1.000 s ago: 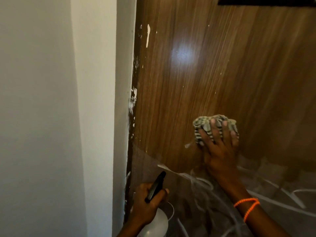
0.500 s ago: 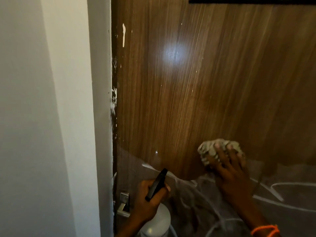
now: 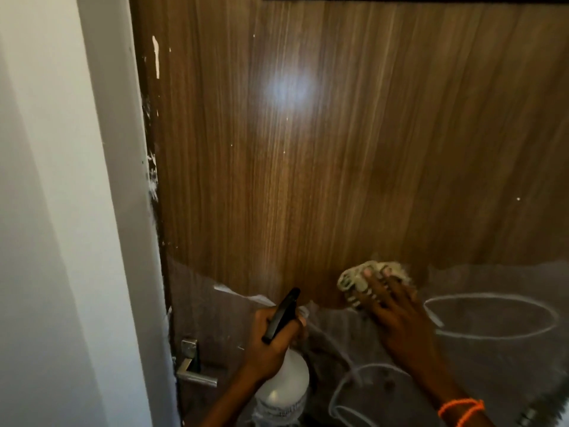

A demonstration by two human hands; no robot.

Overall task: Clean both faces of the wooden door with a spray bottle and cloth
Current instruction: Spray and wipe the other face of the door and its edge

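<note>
Over the last second the right hand has carried the crumpled striped grey-and-cream cloth down the brown wood-grain door, from the middle of the panel to the ragged boundary where clean glossy wood meets the dull, hazy lower part. The view has also tilted down, so the silver lever door handle now shows at lower left of the frame. My reading is that the upper panel of this face is wiped and the work is moving into the filmy lower band, which carries pale looping marks at lower right. That band, and the other face of the door, are left to do.

The right hand's grip is flat: fingers spread straight over the cloth, pressing it against the door at lower centre-right. An orange beaded bracelet circles that wrist.

The left hand's grip is clenched around the neck of the translucent white plastic spray bottle, at bottom centre, with its black trigger head pointing up toward the door. Whether there is liquid inside the cloudy body, I cannot tell.

The white door frame runs down the left side.
</note>
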